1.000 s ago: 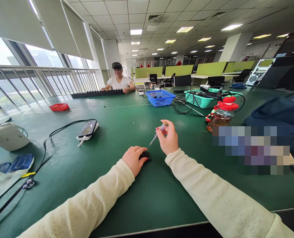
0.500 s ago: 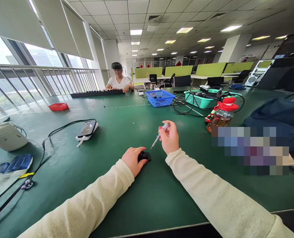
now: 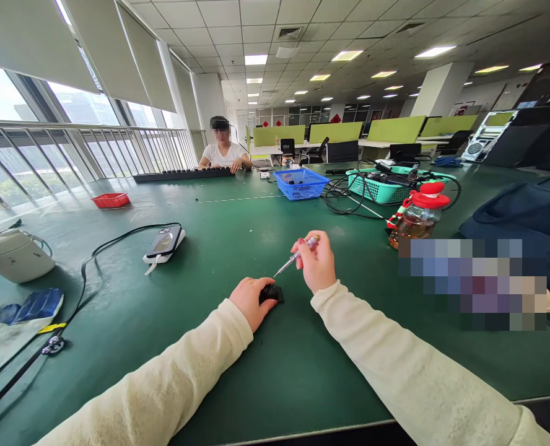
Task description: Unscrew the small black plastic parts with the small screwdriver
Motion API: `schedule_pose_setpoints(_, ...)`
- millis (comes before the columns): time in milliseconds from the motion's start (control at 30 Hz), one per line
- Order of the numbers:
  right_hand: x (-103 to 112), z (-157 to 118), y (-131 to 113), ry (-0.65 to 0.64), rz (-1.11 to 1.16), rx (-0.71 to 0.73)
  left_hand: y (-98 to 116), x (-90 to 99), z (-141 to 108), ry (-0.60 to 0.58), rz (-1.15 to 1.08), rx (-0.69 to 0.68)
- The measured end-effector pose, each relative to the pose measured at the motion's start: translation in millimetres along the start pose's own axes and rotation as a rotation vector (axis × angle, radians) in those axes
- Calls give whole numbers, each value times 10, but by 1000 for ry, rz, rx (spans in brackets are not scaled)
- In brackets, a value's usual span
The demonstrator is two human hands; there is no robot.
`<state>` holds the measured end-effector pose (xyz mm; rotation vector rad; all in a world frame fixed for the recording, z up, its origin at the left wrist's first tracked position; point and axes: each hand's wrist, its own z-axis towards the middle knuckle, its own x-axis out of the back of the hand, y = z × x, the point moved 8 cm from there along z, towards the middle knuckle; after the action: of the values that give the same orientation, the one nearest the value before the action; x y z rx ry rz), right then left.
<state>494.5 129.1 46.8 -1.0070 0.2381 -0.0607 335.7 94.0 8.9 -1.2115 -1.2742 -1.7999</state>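
Note:
My left hand (image 3: 253, 301) is closed around a small black plastic part (image 3: 273, 293) on the green tabletop (image 3: 238, 396), gripping it between thumb and fingers. What exactly this part is cannot be made out. Between the thumb and fingers of my right hand (image 3: 318, 263) is a screwdriver (image 3: 292, 256) with a clear handle and thin metal shaft. It slants down to the left, its tip just above the black part. Whether the tip touches it is hard to tell.
A phone (image 3: 164, 241) lies on a white block at left. Farther back are a red tray (image 3: 111, 200), a blue basket (image 3: 301, 186) and a green basket (image 3: 372, 191) with cables. A red-lidded jar (image 3: 417, 220) stands right. Another person (image 3: 223, 153) sits across the table.
My right hand has tilted the screwdriver flatter, and its tip has shifted left over the black part. The left hand keeps its hold.

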Motion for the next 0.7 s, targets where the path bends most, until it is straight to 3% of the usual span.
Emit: schedule_pose_setpoints(700, -91, -79, -67, -95, -55, 44, -3, 13, -9, 21, -17, -24)
